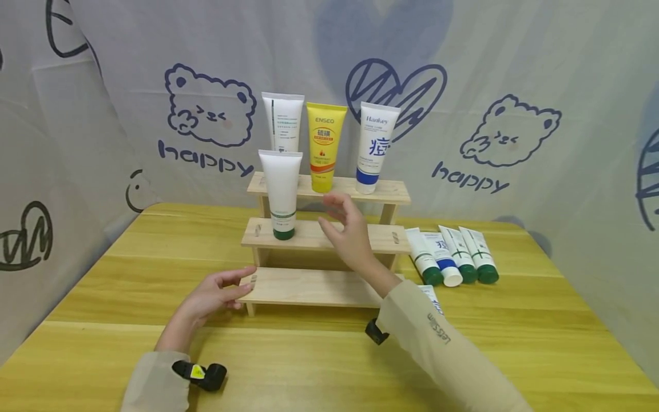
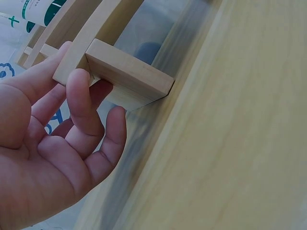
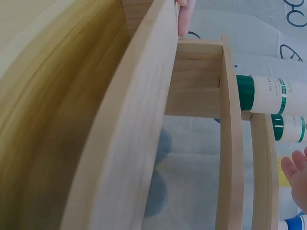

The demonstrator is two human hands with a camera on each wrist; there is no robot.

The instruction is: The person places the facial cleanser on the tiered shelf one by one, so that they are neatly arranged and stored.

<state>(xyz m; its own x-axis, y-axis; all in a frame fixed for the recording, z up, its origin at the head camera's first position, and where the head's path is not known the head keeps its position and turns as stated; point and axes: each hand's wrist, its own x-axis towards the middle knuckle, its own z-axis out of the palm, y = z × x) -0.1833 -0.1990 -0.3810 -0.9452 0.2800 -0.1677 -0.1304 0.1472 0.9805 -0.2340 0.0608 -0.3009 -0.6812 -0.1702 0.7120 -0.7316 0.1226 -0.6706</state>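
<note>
A three-tier wooden display stand [image 1: 314, 287] stands on the table. My left hand [image 1: 212, 294] grips the left end of its lowest shelf; the left wrist view shows thumb and fingers about the board's corner [image 2: 129, 67]. My right hand [image 1: 351, 233] holds nothing, its fingers loosely bent in front of the middle and top shelves. To its left, a white tube with a green cap [image 1: 283, 189] stands cap down on the middle shelf. Along the top shelf stand another white tube [image 1: 286, 121], partly hidden, a yellow tube [image 1: 324, 143] and a white tube with a blue band [image 1: 377, 143].
Right of the stand, several tubes [image 1: 476, 257] lie on the wood-grain table [image 1: 520, 332]. Another tube [image 1: 431, 297] shows partly behind my right sleeve. A cloth with bear and heart drawings [image 1: 304, 46] hangs behind the table.
</note>
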